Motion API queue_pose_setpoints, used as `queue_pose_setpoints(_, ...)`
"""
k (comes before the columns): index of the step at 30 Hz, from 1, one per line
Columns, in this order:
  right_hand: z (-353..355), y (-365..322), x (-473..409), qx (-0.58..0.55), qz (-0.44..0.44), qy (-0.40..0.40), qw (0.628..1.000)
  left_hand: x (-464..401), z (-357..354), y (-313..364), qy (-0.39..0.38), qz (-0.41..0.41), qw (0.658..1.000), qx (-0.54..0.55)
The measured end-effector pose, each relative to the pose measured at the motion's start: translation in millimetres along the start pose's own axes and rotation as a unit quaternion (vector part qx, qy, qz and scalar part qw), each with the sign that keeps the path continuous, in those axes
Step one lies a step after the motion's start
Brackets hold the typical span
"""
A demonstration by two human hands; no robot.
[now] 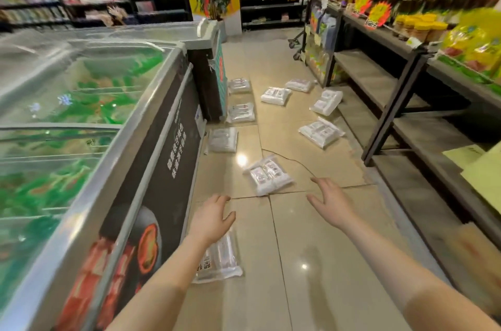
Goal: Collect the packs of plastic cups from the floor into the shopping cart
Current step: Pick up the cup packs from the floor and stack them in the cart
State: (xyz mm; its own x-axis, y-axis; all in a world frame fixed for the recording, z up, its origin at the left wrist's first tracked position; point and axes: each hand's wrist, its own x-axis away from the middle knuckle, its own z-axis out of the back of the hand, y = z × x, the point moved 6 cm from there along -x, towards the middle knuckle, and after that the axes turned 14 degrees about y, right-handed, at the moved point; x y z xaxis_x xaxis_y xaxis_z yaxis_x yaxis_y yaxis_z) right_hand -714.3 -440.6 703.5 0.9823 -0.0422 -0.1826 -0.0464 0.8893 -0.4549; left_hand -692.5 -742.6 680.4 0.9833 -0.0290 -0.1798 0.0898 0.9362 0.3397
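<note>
Reaching out over the tiled floor [311,235] with both hands empty, fingers loosely spread: left hand [214,218] hovering above the nearest pack of plastic cups [223,256], right hand [329,202] just beside another pack [268,174]. Lying scattered farther along the aisle, seven more packs, among them ones [222,139] [241,113] [239,86] beside the chest freezer [89,119] and one [321,132] near the shelving [393,114]. Showing no shopping cart anywhere.
</note>
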Motion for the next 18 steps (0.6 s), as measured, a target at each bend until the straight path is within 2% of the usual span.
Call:
queue_pose_setpoints(7,-118,-49,-28,-0.021,-0.031,-0.074,0.997,-27,-27,-120,-0.053,0.077,0.995,0.018)
queue_pose_setpoints(13,-226,-55,-47,-0.031,-0.056,-0.15,0.987,-34,-81,-204,-0.108,0.165,0.98,0.028)
queue_pose_setpoints(18,-319,-53,-65,-0.049,-0.077,-0.214,0.973,-49,-129,-267,-0.116,0.227,0.967,0.006)
